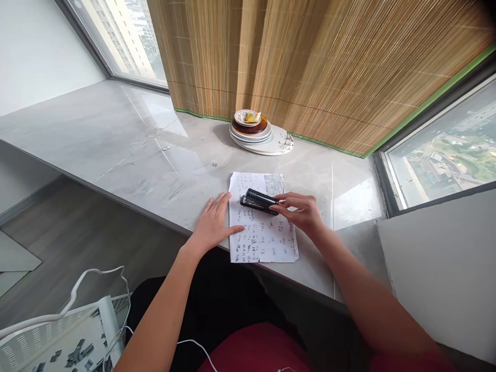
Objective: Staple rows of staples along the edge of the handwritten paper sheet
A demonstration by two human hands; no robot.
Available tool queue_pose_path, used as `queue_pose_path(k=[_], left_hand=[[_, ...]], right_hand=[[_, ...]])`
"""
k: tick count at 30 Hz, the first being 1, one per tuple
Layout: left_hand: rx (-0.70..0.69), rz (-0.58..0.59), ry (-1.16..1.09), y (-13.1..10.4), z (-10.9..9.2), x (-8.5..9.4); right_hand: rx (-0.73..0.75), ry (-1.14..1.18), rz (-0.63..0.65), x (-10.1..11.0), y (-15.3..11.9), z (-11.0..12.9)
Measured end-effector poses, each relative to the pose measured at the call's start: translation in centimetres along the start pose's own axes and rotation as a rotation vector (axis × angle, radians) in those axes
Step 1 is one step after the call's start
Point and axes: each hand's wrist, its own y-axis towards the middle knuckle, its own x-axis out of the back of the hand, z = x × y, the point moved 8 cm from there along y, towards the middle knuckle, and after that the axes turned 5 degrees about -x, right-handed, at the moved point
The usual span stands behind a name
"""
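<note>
A black stapler [260,200] lies over the upper middle of a handwritten white sheet of paper [267,243]. My right hand [300,209] grips its right end between thumb and fingers. The stapler's other end points left. On the left edge of the paper rests my left hand [214,222], its fingers stretched flat on the sill and its thumb lying on the sheet. The paper's lower edge reaches past the front edge of the sill. Whether there is more than one sheet I cannot tell.
A stack of plates [251,137] with a small yellow packet [251,118] on top stands at the back of the grey marble sill [127,134]. Behind hangs a bamboo blind [271,62]. At lower left are a white basket [27,330] and a white cable [73,294].
</note>
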Motion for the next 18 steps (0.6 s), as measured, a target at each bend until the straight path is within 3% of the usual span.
queue_pose_path(k=[3, 7, 11, 13, 15, 18], left_hand=[[0.064, -0.015, -0.052, -0.2, 0.3, 0.2], [0.086, -0.027, -0.104, -0.3, 0.6, 0.0], [0.088, -0.052, -0.148, -0.3, 1.0, 0.0], [0.111, -0.051, -0.184, -0.4, 1.1, 0.2], [0.144, -0.05, -0.265, -0.5, 0.9, 0.4], [0.202, -0.234, -0.562, -0.8, 0.0, 2.0]], right_hand=[[-0.015, -0.017, 0.046, -0.3, 0.1, 0.0], [-0.049, 0.01, -0.02, -0.6, 0.3, 0.5], [-0.095, -0.048, 0.099, -3.6, 0.4, 0.6], [-0.057, -0.141, 0.141, -4.8, 0.2, 0.9], [0.029, -0.194, 0.089, -4.7, -0.2, 1.7], [0.159, -0.231, 0.013, -3.9, -0.9, 3.3]])
